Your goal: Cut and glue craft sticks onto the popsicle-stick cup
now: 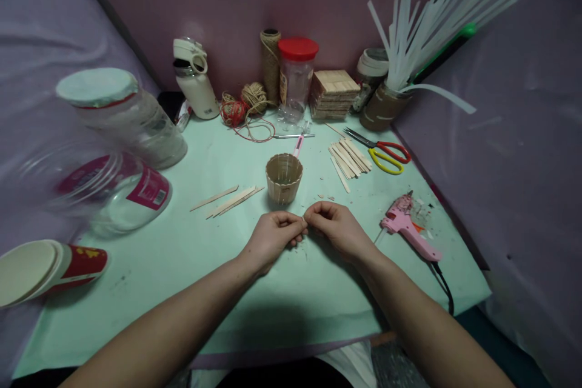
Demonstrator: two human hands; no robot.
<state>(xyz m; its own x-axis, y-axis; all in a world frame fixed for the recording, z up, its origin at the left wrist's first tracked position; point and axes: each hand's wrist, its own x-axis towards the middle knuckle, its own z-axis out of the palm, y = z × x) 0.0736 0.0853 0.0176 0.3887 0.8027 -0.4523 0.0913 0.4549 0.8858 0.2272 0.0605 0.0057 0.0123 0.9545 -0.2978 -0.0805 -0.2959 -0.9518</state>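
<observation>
My left hand (279,234) and my right hand (335,225) meet at the fingertips over the middle of the table. Both are closed in a pinch, and a tiny pale bit shows between them, too small to name. Just beyond them stands a small cup covered in wooden strips (282,185), touched by neither hand. Left of the cup lie several loose wooden sticks (234,201). A larger pile of wooden sticks (350,157) is at the right. Small scraps lie under and around my fingers.
A pink glue gun (411,230) with a black cord lies at the right, near scissors (382,148). Along the back stand a bottle (197,85), twine balls (245,103), a red-lidded jar (297,79), stacked wooden squares (334,97) and a holder of white sticks (386,108). Plastic tubs (140,194) stand left.
</observation>
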